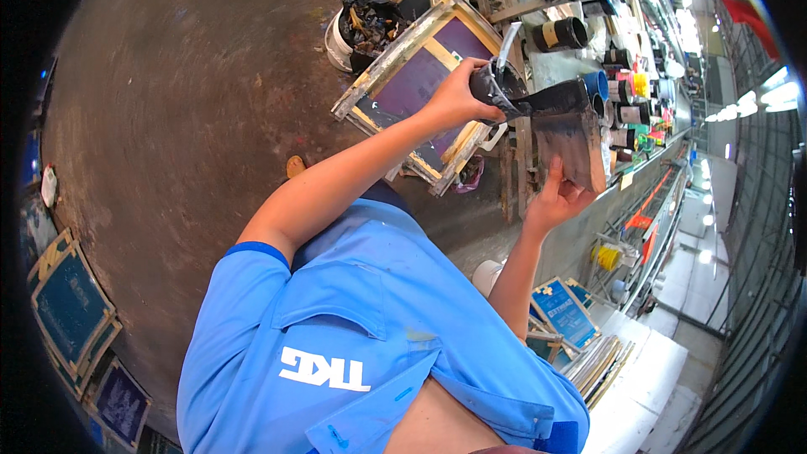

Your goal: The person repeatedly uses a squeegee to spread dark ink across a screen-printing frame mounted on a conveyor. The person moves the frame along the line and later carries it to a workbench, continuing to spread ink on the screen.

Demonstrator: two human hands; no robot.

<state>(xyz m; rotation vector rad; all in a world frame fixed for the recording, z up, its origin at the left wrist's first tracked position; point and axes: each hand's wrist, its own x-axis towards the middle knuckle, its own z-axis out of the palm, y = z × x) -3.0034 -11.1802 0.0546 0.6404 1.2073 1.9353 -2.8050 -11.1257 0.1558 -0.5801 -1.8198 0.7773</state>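
My left hand (465, 101) grips a small black tub (494, 91) by its side, tilted toward the right. A pale flat strip (508, 46) sticks up from its mouth. My right hand (558, 200) holds a broad black-stained piece (568, 147) from below, its thumb against the flat brownish-grey face. The upper part of this piece is black, and the tub's mouth meets or overlaps its left end. Whether it is a container or a flat-bladed tool, I cannot tell.
Wood-framed screens (420, 63) lie beyond my left arm, beside a white bucket (338, 44) with a black bag. Many tubs, including a black one (561, 34), crowd a long bench at right. More framed screens (74, 307) stand at far left; a blue one (565, 313) is at lower right.
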